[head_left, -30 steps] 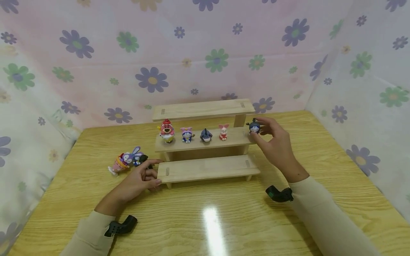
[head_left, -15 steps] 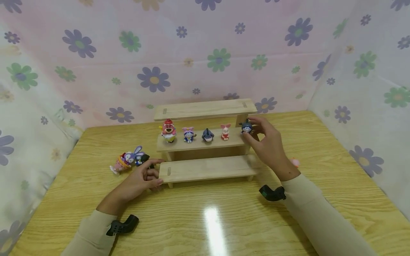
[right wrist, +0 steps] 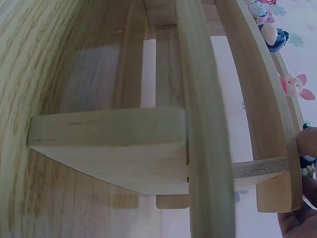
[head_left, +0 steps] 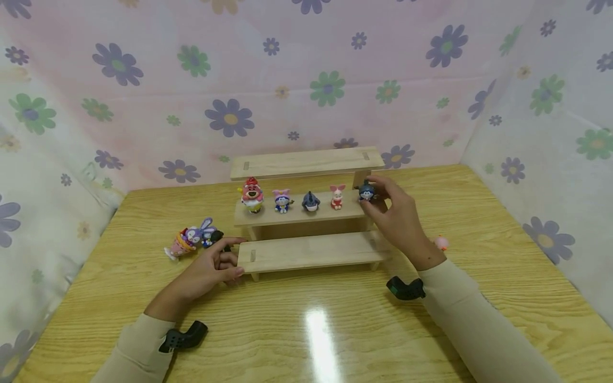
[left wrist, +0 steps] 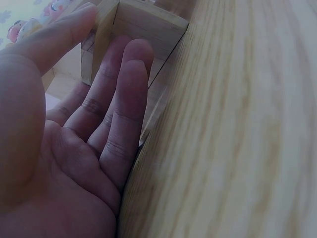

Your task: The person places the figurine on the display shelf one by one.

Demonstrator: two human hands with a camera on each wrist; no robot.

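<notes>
1. Nearest, a yellow wood-grained bench (head_left: 249, 340) is seen, by which the stepped shelf of pale wood (head_left: 311, 252) is carried on short legs.
2. The shelf's lowest board is gripped at its left end by the left hand (head_left: 210, 268), thumb and fingers on opposite sides of the wood, presumably for steadiness.
3. Beside that hand, a purple-eared figurine with a pink cone-shaped body (head_left: 181, 244) is laid on its side; a small black-and-blue figurine (head_left: 212, 238) is partly hidden there.
4. Near the right wrist, a round pink object (head_left: 441, 243) is placed (too small to be identified).
5. At the middle board's right end, a dark blue-grey figurine with a pale face (head_left: 366, 192) is pinched upright by the right hand (head_left: 395, 213), perhaps so that its front is turned outward; whether its base is touching cannot be told.
6. In place of a container, the middle board is used to hold four upright, spaced figurines: a red-and-pink bear (head_left: 251, 197), a pink-hatted blue one (head_left: 282, 202), a grey-blue one (head_left: 311, 202) and a pink-eared one in red (head_left: 337, 198).
</notes>
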